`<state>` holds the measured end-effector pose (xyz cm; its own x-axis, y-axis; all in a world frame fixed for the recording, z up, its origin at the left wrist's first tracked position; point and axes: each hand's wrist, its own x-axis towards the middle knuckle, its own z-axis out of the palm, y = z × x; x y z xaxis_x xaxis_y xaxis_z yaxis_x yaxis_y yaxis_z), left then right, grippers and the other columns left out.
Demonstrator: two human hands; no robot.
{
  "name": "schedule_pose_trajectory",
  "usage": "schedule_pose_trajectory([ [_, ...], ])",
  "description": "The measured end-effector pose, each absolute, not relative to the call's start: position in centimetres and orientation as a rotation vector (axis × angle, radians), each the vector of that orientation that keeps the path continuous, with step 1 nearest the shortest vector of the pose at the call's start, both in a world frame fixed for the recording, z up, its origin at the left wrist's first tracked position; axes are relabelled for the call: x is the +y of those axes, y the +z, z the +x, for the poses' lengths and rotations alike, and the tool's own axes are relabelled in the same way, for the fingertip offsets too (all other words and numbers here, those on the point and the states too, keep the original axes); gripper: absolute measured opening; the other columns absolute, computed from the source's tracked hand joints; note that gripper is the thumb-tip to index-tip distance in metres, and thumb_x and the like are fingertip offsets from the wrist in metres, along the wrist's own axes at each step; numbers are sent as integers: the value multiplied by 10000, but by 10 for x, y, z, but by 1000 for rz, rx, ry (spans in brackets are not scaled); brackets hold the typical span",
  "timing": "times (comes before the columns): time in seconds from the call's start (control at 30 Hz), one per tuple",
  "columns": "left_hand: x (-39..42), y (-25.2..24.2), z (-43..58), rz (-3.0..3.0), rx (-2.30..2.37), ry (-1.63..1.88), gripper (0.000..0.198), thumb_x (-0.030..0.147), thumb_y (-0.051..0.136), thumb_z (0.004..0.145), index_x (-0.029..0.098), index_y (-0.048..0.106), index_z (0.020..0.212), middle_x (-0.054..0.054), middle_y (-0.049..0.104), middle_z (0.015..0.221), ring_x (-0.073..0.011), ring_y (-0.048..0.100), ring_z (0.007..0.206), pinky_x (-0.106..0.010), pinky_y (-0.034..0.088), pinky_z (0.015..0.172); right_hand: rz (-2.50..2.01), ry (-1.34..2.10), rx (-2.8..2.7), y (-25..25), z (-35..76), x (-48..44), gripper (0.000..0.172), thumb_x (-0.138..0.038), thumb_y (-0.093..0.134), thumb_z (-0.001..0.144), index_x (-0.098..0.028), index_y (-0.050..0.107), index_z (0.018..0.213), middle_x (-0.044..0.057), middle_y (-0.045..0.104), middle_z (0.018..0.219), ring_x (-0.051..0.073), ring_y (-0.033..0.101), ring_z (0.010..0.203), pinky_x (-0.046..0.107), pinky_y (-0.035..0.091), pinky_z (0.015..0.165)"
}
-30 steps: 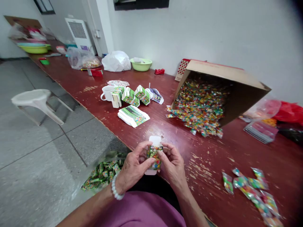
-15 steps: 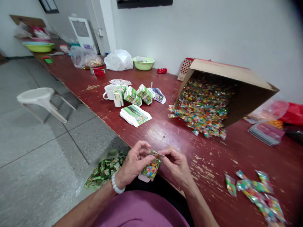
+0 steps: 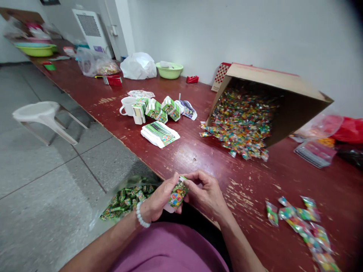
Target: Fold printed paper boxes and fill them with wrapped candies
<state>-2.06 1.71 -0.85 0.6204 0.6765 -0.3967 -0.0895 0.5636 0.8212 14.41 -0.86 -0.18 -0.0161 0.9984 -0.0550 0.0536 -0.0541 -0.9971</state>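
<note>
A small green printed box (image 3: 178, 195) is held over my lap at the table's front edge. My left hand (image 3: 161, 196) is wrapped round its left side and bottom, with a beaded bracelet on the wrist. At the box's upper right, the fingers of my right hand (image 3: 205, 190) pinch its top edge. A stack of flat printed cartons (image 3: 160, 134) lies on the table ahead. Small wrapped candies (image 3: 241, 124) spill from a tipped cardboard box (image 3: 300, 90). Several candy packets (image 3: 303, 223) lie at the right.
Green boxes (image 3: 127, 200) fill a clear bag below the table edge on the left. Folded cartons (image 3: 155, 110) and a white mug (image 3: 127, 105) stand on the red table (image 3: 204, 166). A white stool (image 3: 42, 113) is on the floor at the left.
My left hand has closed round the box, which is now more upright. The flap that my right hand held out is now down at the box's top. The view has shifted slightly.
</note>
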Motion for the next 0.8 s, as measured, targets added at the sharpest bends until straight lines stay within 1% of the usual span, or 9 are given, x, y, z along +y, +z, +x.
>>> schedule_pose_trajectory([
  [0.07, 17, -7, -19, 896, 784, 502, 598, 654, 369, 937, 143, 643, 1085, -54, 662, 743, -112, 589, 478, -206, 457, 459, -1262, 1315, -1144, 4, 143, -6, 213, -395, 686, 850, -183, 685, 868, -14, 661, 555, 141, 624, 453, 230, 455, 449],
  [0.17, 18, -6, -18, 962, 781, 494, 642, 661, 333, 941, 115, 655, 841, -70, 658, 727, -104, 580, 470, -203, 450, 463, -1213, 1359, -999, 11, 140, -4, 225, -392, 727, 799, -182, 651, 771, -18, 664, 535, 134, 599, 409, 232, 455, 419],
  [0.27, 20, -5, -20, 1039, 785, 495, 655, 655, 338, 943, 106, 655, 779, -69, 649, 712, -99, 575, 469, -199, 438, 464, -1206, 1315, -995, 12, 139, -4, 217, -376, 745, 779, -176, 665, 758, -7, 686, 570, 127, 600, 418, 233, 466, 426],
  [0.33, 22, -4, -22, 1074, 783, 506, 632, 647, 363, 940, 106, 680, 860, -61, 645, 710, -101, 574, 475, -197, 431, 462, -1203, 1296, -1025, 10, 138, -4, 208, -373, 737, 792, -174, 679, 781, 2, 699, 592, 130, 610, 437, 234, 473, 438],
  [0.4, 24, -4, -24, 1092, 767, 512, 600, 633, 395, 938, 117, 689, 1020, -50, 642, 706, -103, 568, 478, -195, 427, 458, -1217, 1277, -1052, 7, 139, -4, 207, -376, 718, 814, -173, 687, 801, 12, 709, 617, 134, 618, 454, 238, 480, 453],
  [0.53, 24, -2, -27, 1053, 767, 515, 596, 606, 429, 940, 163, 599, 1300, -49, 655, 733, -115, 574, 519, -201, 455, 474, -1261, 1225, -1194, 3, 142, -4, 220, -405, 688, 850, -187, 711, 845, 34, 723, 719, 140, 627, 514, 254, 500, 498],
  [0.63, 22, 0, -25, 990, 829, 524, 632, 621, 422, 936, 175, 544, 1367, -38, 643, 702, -123, 573, 512, -204, 457, 460, -1203, 1135, -1324, -1, 142, -9, 213, -419, 640, 891, -223, 717, 861, 57, 730, 920, 156, 655, 648, 279, 534, 582],
  [0.7, 21, 0, -23, 965, 846, 524, 656, 637, 421, 928, 169, 528, 1374, -29, 626, 679, -119, 558, 483, -200, 439, 434, -1158, 1058, -1381, -6, 140, -14, 210, -398, 590, 930, -235, 713, 876, 64, 710, 1003, 159, 656, 717, 292, 546, 650],
  [0.8, 21, -2, -20, 920, 839, 557, 660, 644, 444, 915, 175, 505, 1376, -21, 614, 699, -114, 547, 488, -199, 431, 432, -1127, 1034, -1395, -13, 136, -21, 207, -368, 538, 966, -249, 699, 1018, 68, 669, 1068, 134, 631, 702, 272, 540, 645],
])
